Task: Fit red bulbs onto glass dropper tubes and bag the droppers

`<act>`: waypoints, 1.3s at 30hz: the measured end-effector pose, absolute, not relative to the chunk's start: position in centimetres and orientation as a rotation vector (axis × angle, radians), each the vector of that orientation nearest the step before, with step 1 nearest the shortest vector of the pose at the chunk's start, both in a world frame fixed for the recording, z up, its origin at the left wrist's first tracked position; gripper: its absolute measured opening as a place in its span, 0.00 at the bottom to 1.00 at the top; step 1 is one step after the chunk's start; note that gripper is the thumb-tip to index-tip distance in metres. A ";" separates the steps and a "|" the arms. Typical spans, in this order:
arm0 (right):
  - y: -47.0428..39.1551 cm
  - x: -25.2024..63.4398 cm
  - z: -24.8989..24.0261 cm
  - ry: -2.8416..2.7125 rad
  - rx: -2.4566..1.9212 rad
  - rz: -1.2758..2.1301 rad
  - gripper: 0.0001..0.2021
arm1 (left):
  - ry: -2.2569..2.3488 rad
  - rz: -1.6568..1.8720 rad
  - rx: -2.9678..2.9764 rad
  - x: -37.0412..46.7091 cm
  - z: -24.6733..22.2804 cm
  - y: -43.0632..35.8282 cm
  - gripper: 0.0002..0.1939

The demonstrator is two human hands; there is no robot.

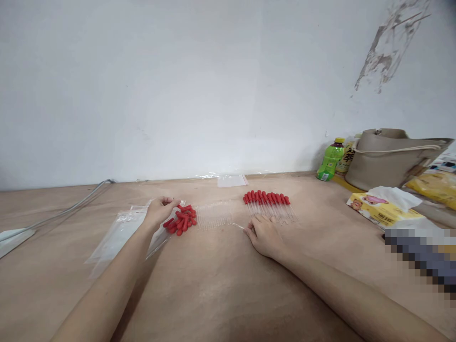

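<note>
My left hand (161,209) is at the upper left edge of a loose pile of red rubber dropper bulbs (181,222). Its thumb and fingers are pinched together; what they hold, if anything, cannot be made out. A row of clear glass dropper tubes (213,214) lies just right of the pile. Between the thumb and fingers of my right hand (264,235) is a thin glass dropper tube (238,226), its free end pointing left. Beyond that hand lies a row of droppers (266,198) with red bulbs on their far ends.
Clear plastic bags (116,237) lie under and beside my left forearm. A grey cable (78,204) crosses the left side. At the right are a tissue pack (381,209), a green bottle (330,160) and a grey-brown bag (388,161). A wall (178,95) bounds the table's back.
</note>
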State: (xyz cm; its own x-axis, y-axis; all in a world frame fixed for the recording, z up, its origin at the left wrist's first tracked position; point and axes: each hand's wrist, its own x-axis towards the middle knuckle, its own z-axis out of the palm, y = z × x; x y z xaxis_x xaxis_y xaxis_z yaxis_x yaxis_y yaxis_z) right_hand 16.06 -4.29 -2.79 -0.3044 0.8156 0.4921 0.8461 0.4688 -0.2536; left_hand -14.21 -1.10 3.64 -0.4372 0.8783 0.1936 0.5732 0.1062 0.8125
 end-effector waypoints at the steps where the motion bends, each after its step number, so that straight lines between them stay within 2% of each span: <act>1: -4.3 16.1 -2.8 -2.148 -1.360 -0.061 0.09 | 1.999 1.284 1.440 -13.6 3.6 -1.7 0.15; 4: -4.4 16.1 -2.8 -2.102 -1.317 0.009 0.08 | 1.674 1.306 1.500 -10.4 2.7 -4.0 0.16; 8: -4.7 16.2 -2.6 -2.042 -1.240 0.142 0.08 | 1.321 1.142 1.489 -5.7 0.4 -6.9 0.15; 11: -5.1 16.3 -2.3 -2.048 -1.104 0.223 0.07 | 1.292 1.048 1.481 -4.2 -0.8 -7.6 0.13; 16: -6.1 16.0 -1.8 -2.148 -0.950 0.265 0.09 | 1.241 1.084 1.516 -4.5 -1.5 -7.4 0.15; 23: -7.1 15.6 -0.9 -2.218 -0.950 0.238 0.08 | 1.193 1.063 1.642 -4.6 -2.1 -7.5 0.14; 31: -6.5 15.9 -2.5 -2.276 -0.897 0.205 0.07 | 1.162 1.053 1.676 -4.4 -2.8 -7.3 0.13; 39: -6.0 16.6 -1.6 -2.366 -0.837 0.323 0.09 | 1.185 0.989 1.827 -4.5 -2.5 -7.9 0.10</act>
